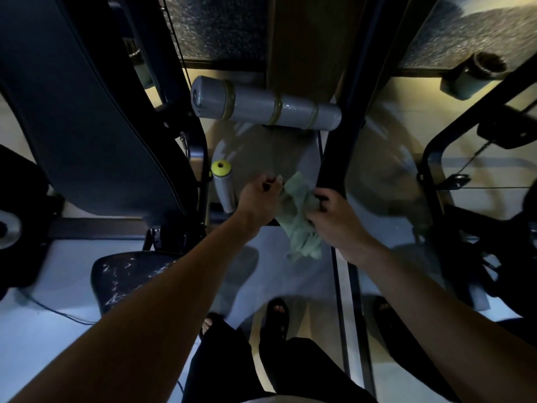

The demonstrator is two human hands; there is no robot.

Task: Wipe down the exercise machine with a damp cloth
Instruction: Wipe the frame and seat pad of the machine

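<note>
A pale green cloth [300,216] hangs crumpled between both hands at the middle of the view. My left hand [258,199] pinches its upper left edge with curled fingers. My right hand [337,219] grips its right side. The exercise machine surrounds them: a dark padded backrest [96,117] at the left, a black seat pad [125,280] below it, a long grey foam roller [267,104] ahead, and a short grey roller with a yellow end cap [223,184] just left of my left hand. A black upright frame post [340,135] rises beside my right hand.
Black frame bars and a cable [476,158] stand at the right, with a grey sleeve [470,77] at the upper right. My feet in dark sandals [276,315] stand on a pale glossy floor. A thin cord [58,312] lies on the floor at the left.
</note>
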